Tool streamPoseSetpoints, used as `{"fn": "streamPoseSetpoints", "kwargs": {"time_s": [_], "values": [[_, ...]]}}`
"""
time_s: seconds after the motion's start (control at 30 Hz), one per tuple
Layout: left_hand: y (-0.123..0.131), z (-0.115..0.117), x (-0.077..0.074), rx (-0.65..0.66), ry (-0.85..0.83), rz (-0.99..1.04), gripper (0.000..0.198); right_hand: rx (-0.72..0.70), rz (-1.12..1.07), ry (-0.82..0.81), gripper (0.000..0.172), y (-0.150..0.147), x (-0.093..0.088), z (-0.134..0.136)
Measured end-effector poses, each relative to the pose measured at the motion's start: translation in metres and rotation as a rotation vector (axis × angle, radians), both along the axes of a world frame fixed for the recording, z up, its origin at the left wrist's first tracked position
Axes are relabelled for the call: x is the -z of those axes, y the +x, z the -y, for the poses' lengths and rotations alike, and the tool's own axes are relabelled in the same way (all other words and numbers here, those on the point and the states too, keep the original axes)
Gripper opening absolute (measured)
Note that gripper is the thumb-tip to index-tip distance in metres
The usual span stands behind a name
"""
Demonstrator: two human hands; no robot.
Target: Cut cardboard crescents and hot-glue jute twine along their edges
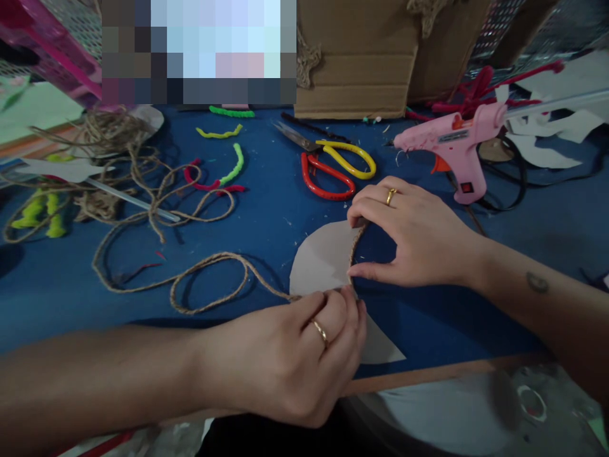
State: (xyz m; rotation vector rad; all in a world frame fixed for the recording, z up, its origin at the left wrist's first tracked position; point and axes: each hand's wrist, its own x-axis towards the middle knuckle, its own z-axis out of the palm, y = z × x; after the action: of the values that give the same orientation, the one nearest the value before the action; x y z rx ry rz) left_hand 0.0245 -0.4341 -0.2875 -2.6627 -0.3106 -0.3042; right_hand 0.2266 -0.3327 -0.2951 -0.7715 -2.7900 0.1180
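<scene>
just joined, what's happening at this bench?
A person is laying jute twine along the curved edge of a pale card cutout on the blue table. The left hand pinches the twine at the card's lower edge; the right hand presses it down higher up. A pink glue gun and scissors lie beyond, untouched.

The left hand (290, 358) comes in from the left side, low down, at the end of the long, bare left arm (95, 381). Its back faces up. Its fingers (333, 317) curl in and bunch tight at the tips. The right hand (419, 238) comes in from the right side on the bare right arm (547, 304). It is arched like a little bridge, with bent fingers pushing down at the tips. Its thumb (373, 271) lies flat and points at the left hand. The two hands almost touch.
</scene>
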Motion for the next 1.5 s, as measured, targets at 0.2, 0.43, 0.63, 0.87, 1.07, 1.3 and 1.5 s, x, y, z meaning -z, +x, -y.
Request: {"fn": "streamPoseSetpoints", "kwargs": {"time_s": [0.2,0.43,0.63,0.87,1.07,1.3,1.5], "values": [[0.0012,0.0034,0.0007,-0.032,0.002,-0.002,0.032,0.002,0.001,0.005,0.049,-0.0006,-0.0004,0.0012],[0.0034,0.008,0.0026,-0.066,0.021,-0.012,0.033,0.001,-0.004,0.017,0.049,-0.0005,-0.0001,0.0018],[0.0041,0.0076,0.0022,-0.061,0.035,-0.016,0.033,0.004,0.008,0.015,0.053,-0.0006,-0.001,0.0022],[0.0041,0.0071,0.0026,-0.046,0.043,-0.024,0.032,0.018,0.002,0.014,0.054,-0.0009,-0.002,0.0035],[0.0042,0.0053,0.0021,-0.021,0.063,-0.03,0.033,0.026,0.014,0.024,0.055,-0.0013,-0.0017,0.0055],[0.0044,0.0057,0.0019,-0.017,0.056,-0.025,0.034,0.033,0.016,0.039,0.053,-0.0023,-0.0008,0.0062],[0.0048,0.0057,0.0018,-0.02,0.059,-0.033,0.034,0.03,0.023,0.046,0.053,-0.0021,-0.0011,0.0063]]}}
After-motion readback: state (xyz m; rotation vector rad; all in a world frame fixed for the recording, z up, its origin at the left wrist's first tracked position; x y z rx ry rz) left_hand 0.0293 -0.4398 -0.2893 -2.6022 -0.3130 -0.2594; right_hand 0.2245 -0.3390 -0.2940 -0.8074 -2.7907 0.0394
